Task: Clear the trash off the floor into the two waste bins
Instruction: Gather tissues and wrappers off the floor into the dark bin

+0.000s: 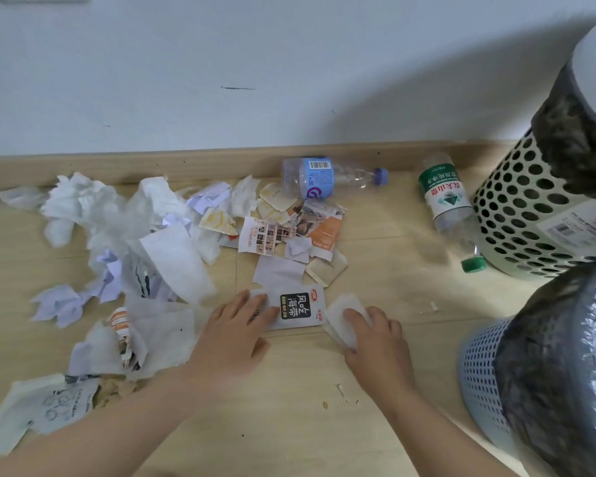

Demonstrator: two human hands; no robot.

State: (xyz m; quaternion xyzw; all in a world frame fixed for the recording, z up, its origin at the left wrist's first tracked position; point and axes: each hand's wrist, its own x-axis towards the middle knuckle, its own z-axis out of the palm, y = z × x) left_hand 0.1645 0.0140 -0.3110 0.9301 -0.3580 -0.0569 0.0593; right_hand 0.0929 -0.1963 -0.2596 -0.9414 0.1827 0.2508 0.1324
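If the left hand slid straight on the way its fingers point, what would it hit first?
The left hand has its fingertips on the white snack packet, so it would push that first. Next in line, probably, is the white paper scrap just beyond.

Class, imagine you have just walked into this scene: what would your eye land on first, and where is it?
Torn paper and tissue sprawl across the floor at left and centre, with a blue-labelled bottle and a green-labelled bottle lying near the skirting. In front, the left hand touches a white packet and the right hand a tissue piece; a perforated bin and a mesh bin, both bag-lined, stand at right.
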